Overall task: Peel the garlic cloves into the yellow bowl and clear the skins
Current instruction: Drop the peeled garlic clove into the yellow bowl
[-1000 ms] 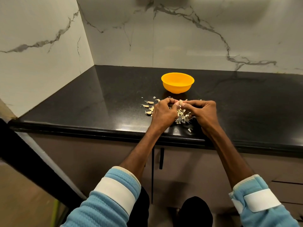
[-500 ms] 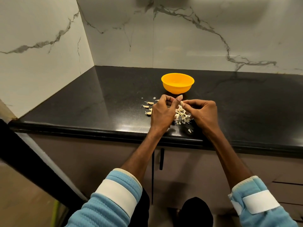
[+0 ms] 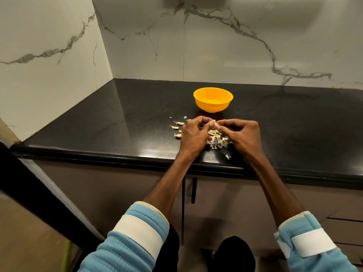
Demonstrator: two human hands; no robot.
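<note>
- Light-blue knitted sleeves (image 3: 125,250), each with a plain white band: nearest.
- Glossy black stone table (image 3: 117,134).
- Stray skin flake (image 3: 227,156): by the table's near edge.
- Heap of pale papery garlic skins (image 3: 217,142): on the table, between the two hands.
- Left hand (image 3: 193,135) and right hand (image 3: 243,134): fingers curled, fingertips meeting above the heap and pinching a small pale garlic clove (image 3: 216,126), which is largely hidden.
- Unpeeled whitish garlic cloves (image 3: 177,127): loose, just left of the left hand.
- Round yellow plastic bowl (image 3: 213,107): upright, beyond the hands and apart from them. Its contents cannot be made out.
- White grey-veined marble wall (image 3: 235,46): farthest.

The pinched garlic clove (image 3: 216,126) is mostly hidden.
</note>
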